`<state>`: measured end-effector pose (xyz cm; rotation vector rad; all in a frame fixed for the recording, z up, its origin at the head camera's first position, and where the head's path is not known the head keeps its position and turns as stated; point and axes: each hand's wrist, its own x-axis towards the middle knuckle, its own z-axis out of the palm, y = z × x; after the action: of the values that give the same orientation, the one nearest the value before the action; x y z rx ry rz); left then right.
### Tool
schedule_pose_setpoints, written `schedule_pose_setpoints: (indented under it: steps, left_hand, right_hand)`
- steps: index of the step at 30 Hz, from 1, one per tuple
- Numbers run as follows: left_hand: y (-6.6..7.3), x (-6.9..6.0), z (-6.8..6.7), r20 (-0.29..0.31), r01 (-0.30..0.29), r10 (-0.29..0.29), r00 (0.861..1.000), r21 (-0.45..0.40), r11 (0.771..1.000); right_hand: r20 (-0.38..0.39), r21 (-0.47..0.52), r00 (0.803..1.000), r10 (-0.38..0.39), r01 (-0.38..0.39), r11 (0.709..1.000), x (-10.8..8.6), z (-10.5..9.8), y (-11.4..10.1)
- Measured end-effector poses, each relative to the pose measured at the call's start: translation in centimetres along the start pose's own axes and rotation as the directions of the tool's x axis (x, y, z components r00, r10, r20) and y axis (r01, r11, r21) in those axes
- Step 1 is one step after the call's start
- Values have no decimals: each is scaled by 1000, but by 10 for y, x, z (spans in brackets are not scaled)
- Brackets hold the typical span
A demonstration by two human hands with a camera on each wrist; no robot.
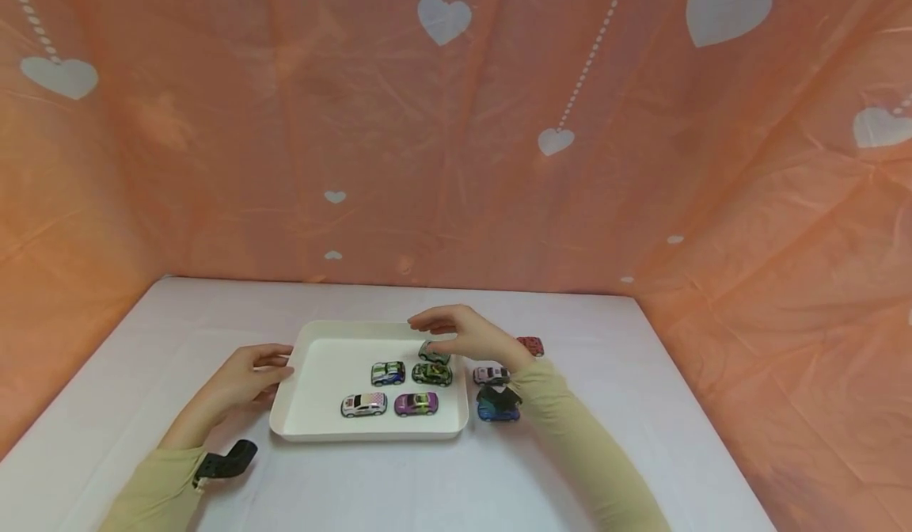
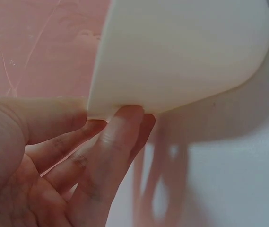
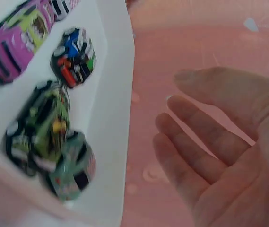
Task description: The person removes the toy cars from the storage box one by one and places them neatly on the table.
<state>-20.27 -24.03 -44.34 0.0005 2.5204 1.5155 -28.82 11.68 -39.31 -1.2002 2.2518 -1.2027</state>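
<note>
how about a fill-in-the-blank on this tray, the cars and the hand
The tray holds ____ cars.
In the head view, the car just right of the tray's white car is ____.
There, the red car lies past the tray's ____ side.
There, the left hand touches the tray's ____ side.
Missing words: five; purple; right; left.

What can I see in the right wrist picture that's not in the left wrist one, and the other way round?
Only the right wrist view shows the right hand and toy cars: a purple car, a blue-and-white car, a camouflage car, a pale green car and part of another.

Only the left wrist view shows the left hand, touching the tray's edge, and its shadow.

Both show the white tray and pinkish backdrop.
</note>
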Motion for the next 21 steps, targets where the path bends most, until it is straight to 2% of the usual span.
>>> schedule_pose_setpoints:
  steps: [5, 21]
  left_hand:
    - [1, 0, 1, -7, -27, 27, 1000, 5, 1000]
    - [0, 0, -2, -10, 20, -20, 1000, 16, 1000]
  right_hand:
    - [50, -7, 999, 13, -12, 1000, 13, 10, -1]
    - [152, -45, 986, 74, -68, 997, 35, 33, 4]
